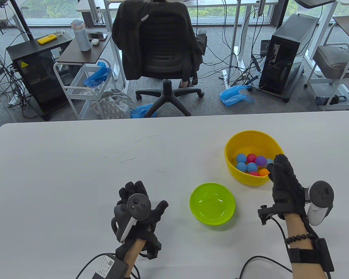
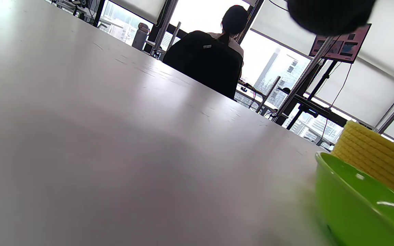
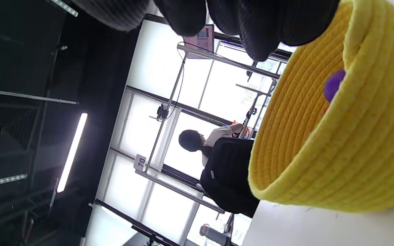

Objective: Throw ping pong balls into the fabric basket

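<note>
The yellow fabric basket (image 1: 250,135) stands on the right half of the white table and holds several coloured ping pong balls (image 1: 251,166). My right hand (image 1: 274,165) hovers over the basket's near right rim, fingers reaching inward, with nothing visible in them. In the right wrist view its fingertips (image 3: 258,30) hang empty above the basket wall (image 3: 337,143), and a purple ball (image 3: 333,85) peeks over the rim. My left hand (image 1: 148,199) rests on the table to the left of the green bowl, fingers spread and empty.
An empty lime-green bowl (image 1: 212,203) sits between my hands, just in front of the basket; it also shows in the left wrist view (image 2: 354,205) with the basket (image 2: 371,153) behind it. Beyond the table's far edge stands an office chair (image 1: 160,46).
</note>
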### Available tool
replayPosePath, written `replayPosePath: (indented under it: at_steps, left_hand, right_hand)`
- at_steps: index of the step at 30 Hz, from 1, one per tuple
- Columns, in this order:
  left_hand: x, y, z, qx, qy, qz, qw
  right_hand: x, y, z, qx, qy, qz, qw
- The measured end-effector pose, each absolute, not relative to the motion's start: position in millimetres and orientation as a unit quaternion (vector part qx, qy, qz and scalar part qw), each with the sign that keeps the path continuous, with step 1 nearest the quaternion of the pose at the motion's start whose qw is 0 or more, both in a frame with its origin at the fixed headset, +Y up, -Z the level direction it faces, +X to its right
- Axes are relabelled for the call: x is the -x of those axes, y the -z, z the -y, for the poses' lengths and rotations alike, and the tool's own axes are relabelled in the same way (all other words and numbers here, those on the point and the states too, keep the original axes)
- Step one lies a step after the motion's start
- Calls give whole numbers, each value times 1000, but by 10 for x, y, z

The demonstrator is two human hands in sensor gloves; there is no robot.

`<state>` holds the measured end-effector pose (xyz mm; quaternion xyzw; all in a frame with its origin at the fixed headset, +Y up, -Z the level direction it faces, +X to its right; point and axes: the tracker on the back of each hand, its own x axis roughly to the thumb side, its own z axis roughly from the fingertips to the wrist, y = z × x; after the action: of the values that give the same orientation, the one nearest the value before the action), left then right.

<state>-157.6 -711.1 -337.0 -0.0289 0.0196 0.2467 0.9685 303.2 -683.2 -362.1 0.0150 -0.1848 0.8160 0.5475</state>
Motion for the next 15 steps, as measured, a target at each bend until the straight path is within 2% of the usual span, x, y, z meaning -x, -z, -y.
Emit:
replayPosePath:
  at_steps: [4,8,11,13,15]
  left_hand:
    - [1564,3372,7102,39,-225,-25,973]
    - [1515,3375,7116,57,-195,-24,979]
    - [1465,3374,7129,60,-175,-20,983]
    - [1439,3372,7133,61,-165,-16,984]
    - [1415,3367,7135,64,-155,-15,986]
  right_hand:
    - [-2996,3478,6750,-70,-932,156,320]
    - [-2963,3358,6843,-85,-971,127,182]
    - [-2983,3341,6975,-78,-981,107,140]
    - [-2988,3345,7031,-69,-984,72,149]
    - [-2988,3355,7082,-70,-984,67,153]
